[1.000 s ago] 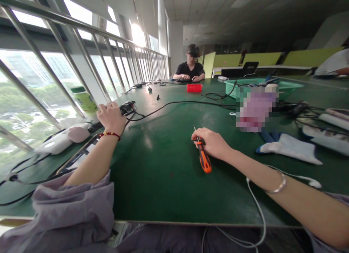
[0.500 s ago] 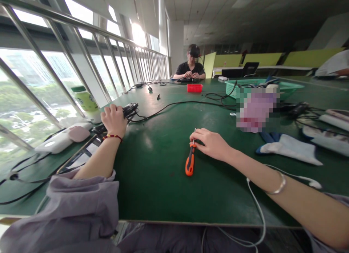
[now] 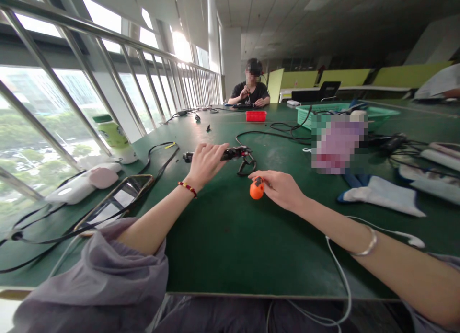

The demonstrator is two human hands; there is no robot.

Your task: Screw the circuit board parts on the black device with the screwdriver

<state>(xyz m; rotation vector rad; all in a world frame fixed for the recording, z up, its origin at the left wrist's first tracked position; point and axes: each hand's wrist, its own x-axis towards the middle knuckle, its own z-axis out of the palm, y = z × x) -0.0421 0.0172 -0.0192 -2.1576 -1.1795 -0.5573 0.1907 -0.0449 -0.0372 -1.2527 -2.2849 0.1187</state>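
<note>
My left hand is closed around a long black device above the green table, left of centre. A black cable loops from the device's right end. My right hand, to the right, pinches an orange and black screwdriver. The round orange end of its handle faces me, and its shaft is hidden. A small gap separates the screwdriver from the device and its cable.
A phone, white power bank and green-white cup are at left. Farther back are a red tray and green basket. Gloves and earphones lie right. A person sits opposite.
My left hand has brought the black device right, toward my right hand, uncovering the phone. The screwdriver has tipped so its handle end points at me. The person opposite has raised one hand.
</note>
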